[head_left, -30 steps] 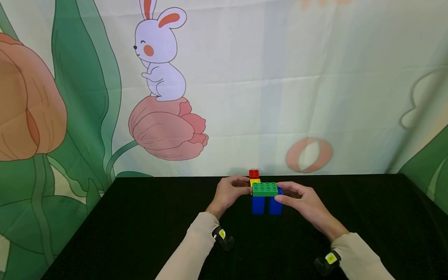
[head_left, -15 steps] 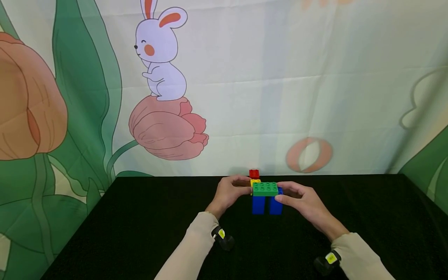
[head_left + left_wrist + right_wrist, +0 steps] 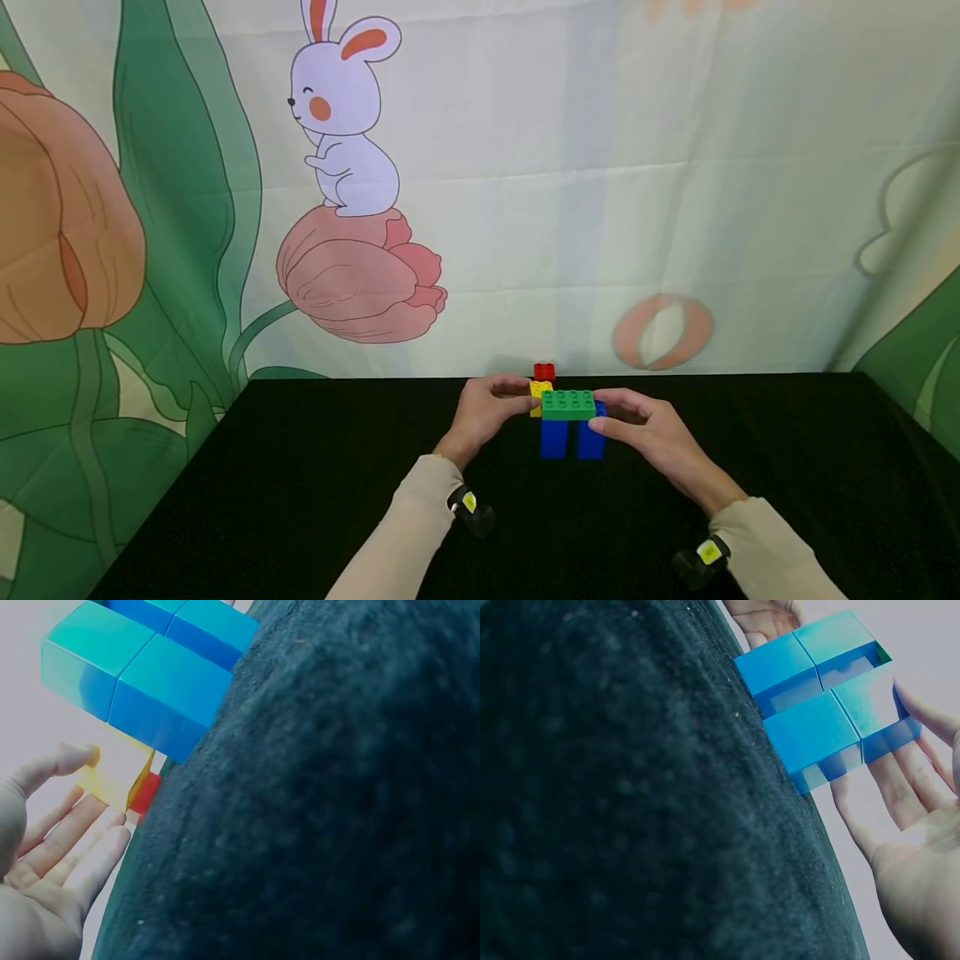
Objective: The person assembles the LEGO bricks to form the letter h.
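Two blue stacks of toy building blocks stand side by side on the black table: the left stack (image 3: 553, 440) and the right stack (image 3: 591, 442). Across their tops lies a green studded block (image 3: 567, 406). My left hand (image 3: 480, 417) pinches a yellow block (image 3: 542, 388) just behind and left of the green one; the thumb (image 3: 71, 759) is on one face in the left wrist view, with fingers on the opposite side. A red block (image 3: 544, 372) shows behind the yellow one. My right hand (image 3: 663, 437) grips the right stack's upper blue block (image 3: 866, 705) between thumb and fingers.
The black cloth-like tabletop (image 3: 300, 500) reaches back to a printed curtain (image 3: 510, 250) with a rabbit and tulips. Each wrist wears a small dark camera, one by the left sleeve (image 3: 408, 525) and one by the right sleeve (image 3: 772, 542).
My left hand has moved slightly left with the yellow block, which now shows more beside the green one. My right hand, the blue stacks and the green block stay in place.
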### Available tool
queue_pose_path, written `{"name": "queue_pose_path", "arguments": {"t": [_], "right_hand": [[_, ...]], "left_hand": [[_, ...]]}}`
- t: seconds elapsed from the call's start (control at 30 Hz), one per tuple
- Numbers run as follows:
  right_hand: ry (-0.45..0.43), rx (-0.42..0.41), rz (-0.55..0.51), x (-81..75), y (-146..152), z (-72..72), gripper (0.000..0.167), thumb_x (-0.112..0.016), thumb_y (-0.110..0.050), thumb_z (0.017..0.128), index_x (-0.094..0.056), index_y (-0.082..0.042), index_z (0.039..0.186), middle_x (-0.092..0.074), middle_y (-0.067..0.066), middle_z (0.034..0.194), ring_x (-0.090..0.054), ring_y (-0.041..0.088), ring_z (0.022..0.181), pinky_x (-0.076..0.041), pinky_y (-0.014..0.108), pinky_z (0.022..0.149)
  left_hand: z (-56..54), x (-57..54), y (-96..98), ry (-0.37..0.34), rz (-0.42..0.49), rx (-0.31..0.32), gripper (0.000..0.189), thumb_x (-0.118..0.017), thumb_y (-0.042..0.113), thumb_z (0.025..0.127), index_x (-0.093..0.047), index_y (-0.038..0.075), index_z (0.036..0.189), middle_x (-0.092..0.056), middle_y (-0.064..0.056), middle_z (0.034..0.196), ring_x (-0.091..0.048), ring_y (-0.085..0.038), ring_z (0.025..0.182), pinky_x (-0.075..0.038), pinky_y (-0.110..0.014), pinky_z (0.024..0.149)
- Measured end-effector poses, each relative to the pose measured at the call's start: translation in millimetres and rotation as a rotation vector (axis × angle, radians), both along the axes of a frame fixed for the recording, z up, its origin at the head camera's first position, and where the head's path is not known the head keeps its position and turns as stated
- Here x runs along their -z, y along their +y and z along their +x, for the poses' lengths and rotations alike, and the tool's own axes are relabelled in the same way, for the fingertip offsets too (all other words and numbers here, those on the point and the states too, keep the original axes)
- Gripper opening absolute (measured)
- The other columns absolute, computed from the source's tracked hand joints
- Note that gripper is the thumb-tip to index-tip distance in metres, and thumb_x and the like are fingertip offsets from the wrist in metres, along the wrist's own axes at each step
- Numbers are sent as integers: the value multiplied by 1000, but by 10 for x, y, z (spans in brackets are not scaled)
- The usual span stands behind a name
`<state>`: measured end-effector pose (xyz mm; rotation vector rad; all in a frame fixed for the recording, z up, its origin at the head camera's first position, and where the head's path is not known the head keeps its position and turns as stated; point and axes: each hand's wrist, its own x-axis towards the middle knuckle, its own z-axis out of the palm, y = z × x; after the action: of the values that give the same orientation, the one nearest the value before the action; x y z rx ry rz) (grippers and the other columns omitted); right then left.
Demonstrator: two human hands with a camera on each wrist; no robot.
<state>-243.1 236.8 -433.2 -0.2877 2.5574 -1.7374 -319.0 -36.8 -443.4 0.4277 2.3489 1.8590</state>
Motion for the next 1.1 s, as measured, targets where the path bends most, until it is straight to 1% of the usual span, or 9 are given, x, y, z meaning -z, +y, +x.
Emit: {"name": "queue_pose_path", "arguments": {"t": [0.13, 0.3, 0.6, 0.77, 1.1], "right_hand": [[-4, 4, 1, 3, -2, -4, 60, -76, -39, 99, -57, -9, 148, -63, 15, 141, -60, 33, 127, -50, 53, 107], [-6, 7, -5, 7, -2, 1, 61, -76, -38, 99, -58, -9, 148, -63, 15, 141, -60, 33, 127, -50, 53, 108], [-1, 13, -1, 7, 4, -2, 61, -76, -39, 98, -58, -9, 148, -63, 15, 141, -60, 33, 127, -50, 53, 108], [-10, 13, -5, 6, -6, 4, 62, -76, -39, 98, -57, -9, 149, -63, 15, 141, -59, 34, 129, -49, 54, 108], [-16, 15, -11, -8, -19, 10, 63, -76, -40, 98, -57, -9, 150, -63, 15, 142, -58, 35, 131, -48, 55, 109]], "left_hand": [[5, -35, -36, 0, 29, 2, 32, -84, 21, 93, -77, 6, 121, -75, -7, 119, -72, -23, 106, -59, -39, 98], [30, -115, -69, -12, 48, -4, 32, -83, 23, 94, -77, 8, 122, -74, -7, 121, -71, -24, 108, -58, -40, 101], [104, -289, -87, 17, 69, -26, 32, -83, 21, 94, -76, 7, 122, -75, -7, 121, -72, -25, 108, -59, -39, 99], [136, -346, -98, 43, 89, -19, 31, -83, 20, 95, -76, 6, 122, -75, -8, 121, -72, -25, 108, -59, -39, 99], [183, -464, -118, 69, 131, -8, 32, -82, 21, 96, -75, 6, 124, -75, -8, 121, -71, -26, 108, -58, -37, 99]]}}
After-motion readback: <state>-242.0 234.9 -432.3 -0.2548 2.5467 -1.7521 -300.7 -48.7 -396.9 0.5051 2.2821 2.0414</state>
